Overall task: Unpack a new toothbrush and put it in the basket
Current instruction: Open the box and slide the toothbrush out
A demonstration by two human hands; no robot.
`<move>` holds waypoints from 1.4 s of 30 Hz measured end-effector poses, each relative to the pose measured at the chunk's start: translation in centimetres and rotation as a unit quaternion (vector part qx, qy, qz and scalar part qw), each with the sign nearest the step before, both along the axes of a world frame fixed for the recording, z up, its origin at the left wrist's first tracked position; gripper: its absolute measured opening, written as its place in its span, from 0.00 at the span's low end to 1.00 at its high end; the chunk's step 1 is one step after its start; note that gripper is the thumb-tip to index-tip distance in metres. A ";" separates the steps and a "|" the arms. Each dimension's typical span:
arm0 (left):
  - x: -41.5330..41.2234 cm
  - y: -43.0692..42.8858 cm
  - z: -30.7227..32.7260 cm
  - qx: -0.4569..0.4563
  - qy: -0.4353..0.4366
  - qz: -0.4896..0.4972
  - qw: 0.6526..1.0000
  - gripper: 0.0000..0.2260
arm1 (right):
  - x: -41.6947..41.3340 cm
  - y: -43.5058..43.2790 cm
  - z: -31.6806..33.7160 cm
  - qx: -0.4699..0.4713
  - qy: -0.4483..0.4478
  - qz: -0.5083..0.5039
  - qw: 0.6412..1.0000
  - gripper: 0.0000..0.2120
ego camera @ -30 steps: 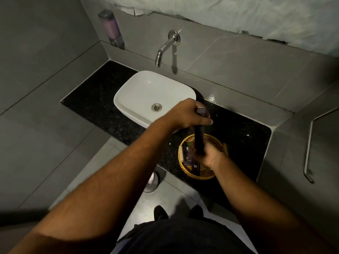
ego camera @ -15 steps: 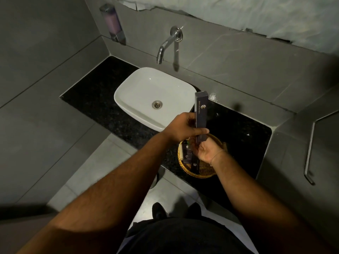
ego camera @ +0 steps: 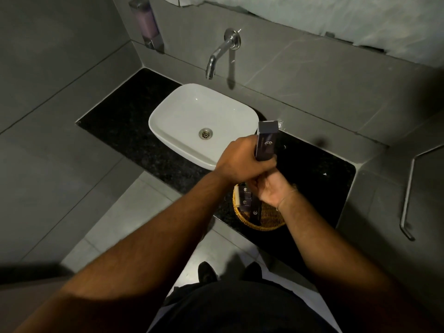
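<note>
At frame centre the box (ego camera: 266,143) is clamped upright by the left hand (ego camera: 240,162) and the right hand (ego camera: 271,188) above the basket (ego camera: 262,221); its top flap is best opened while the lower end is held firm.

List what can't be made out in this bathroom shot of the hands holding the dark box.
- Lower end of the dark box, head view: covered by the left hand and right hand.
- Whether the box is opened, or holds a toothbrush: not visible.
- Print on the packets in the basket: too small and dim.
- Basket's far side: behind the right hand.
</note>
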State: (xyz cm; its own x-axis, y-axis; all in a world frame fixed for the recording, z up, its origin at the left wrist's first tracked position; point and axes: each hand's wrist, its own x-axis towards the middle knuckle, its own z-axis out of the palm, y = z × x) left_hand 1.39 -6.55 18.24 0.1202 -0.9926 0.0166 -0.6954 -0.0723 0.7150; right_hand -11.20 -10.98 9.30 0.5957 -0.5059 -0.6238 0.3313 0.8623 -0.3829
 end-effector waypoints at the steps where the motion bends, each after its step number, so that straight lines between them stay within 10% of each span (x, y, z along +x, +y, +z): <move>1: -0.1 0.0 0.3 -0.001 -0.005 0.006 1.000 0.13 | 0.0 0.0 0.0 -0.005 -0.004 -0.003 1.000 0.20; 19: 1.4 -0.8 0.3 0.030 0.357 0.194 0.913 0.11 | -0.6 0.2 -0.8 -0.003 -0.057 -0.031 0.998 0.16; 33: 1.9 -0.7 -1.8 0.068 0.164 0.139 0.974 0.16 | 0.6 -0.5 -1.3 -0.013 0.043 -0.017 0.999 0.11; 42: 3.4 -1.8 -0.4 0.047 0.375 0.257 0.890 0.14 | 0.8 -0.3 0.1 -0.072 -0.026 -0.029 0.997 0.17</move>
State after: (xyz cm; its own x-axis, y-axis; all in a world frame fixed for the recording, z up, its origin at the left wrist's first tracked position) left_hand 4.74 -8.34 17.83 0.5017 -0.7956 -0.3396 0.1161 -0.3271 0.9378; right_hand -10.43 -11.32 9.35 0.5920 -0.6224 -0.5121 0.4019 0.7787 -0.4818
